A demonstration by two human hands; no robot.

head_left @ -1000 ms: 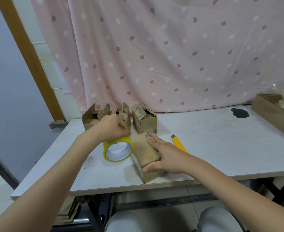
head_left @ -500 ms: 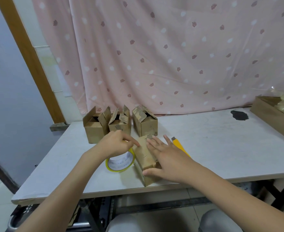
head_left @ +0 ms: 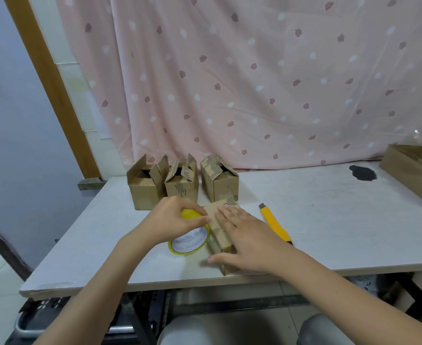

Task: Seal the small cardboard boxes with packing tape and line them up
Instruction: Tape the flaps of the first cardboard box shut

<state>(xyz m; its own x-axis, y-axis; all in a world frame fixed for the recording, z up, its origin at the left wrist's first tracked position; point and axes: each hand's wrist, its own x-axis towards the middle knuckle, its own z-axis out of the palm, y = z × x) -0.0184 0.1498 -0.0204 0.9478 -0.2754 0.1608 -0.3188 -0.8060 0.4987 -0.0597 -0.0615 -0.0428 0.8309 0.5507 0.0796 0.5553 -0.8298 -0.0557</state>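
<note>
Near the front edge of the white surface (head_left: 329,220), the left hand (head_left: 172,221) has its fingers curled round the top of a yellow roll of packing tape (head_left: 190,241), thumb and forefinger pinched together right at the left edge of the closed cardboard box (head_left: 217,220). Whether a strip of tape runs from the roll onto the box cannot be told. Just to the right of those fingers, the right hand (head_left: 245,240) lies flat on top of the same box with its fingers straight and slightly spread, pressing the flaps down, the thumb reaching along the box's near left corner. Below the left fingers the roll stands tilted on the surface, touching the box's left side, its white core facing the camera. Right of the right hand, close beside the wrist, a yellow utility knife (head_left: 274,225) lies on the surface with its tip pointing away. Beyond both hands, three small cardboard boxes (head_left: 180,188) stand in a row with their top flaps up and unsealed; the two on the left touch each other and the third stands slightly apart. Farther off to the right, a dark patch (head_left: 362,172) marks the surface and a larger cardboard tray (head_left: 409,168) sits at the edge. A pink patterned curtain (head_left: 254,78) hangs behind everything.
</note>
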